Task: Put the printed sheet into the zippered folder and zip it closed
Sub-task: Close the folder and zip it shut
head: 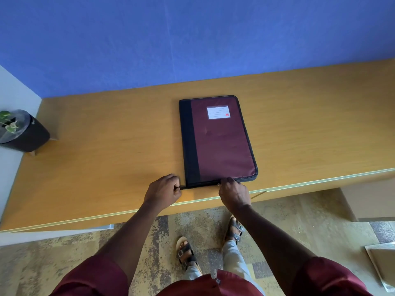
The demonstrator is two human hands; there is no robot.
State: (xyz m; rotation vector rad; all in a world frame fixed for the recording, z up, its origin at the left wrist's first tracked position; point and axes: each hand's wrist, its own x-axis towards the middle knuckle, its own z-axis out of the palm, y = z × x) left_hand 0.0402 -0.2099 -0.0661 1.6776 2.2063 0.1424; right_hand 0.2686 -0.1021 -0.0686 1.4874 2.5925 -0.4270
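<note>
A maroon zippered folder point(222, 144) with a dark blue spine and a white label lies closed on the wooden table point(106, 159), its near edge close to the table's front. My left hand point(163, 190) pinches the dark zipper tape end sticking out at the folder's near left corner. My right hand point(233, 192) grips the zipper pull point(218, 184) on the near edge, about halfway along it. The printed sheet is not visible.
A dark pot with a green plant point(20, 130) stands at the table's far left corner. A blue wall runs behind the table. Below the front edge are patterned carpet and my sandalled feet. Some papers point(382, 265) lie on the floor at right.
</note>
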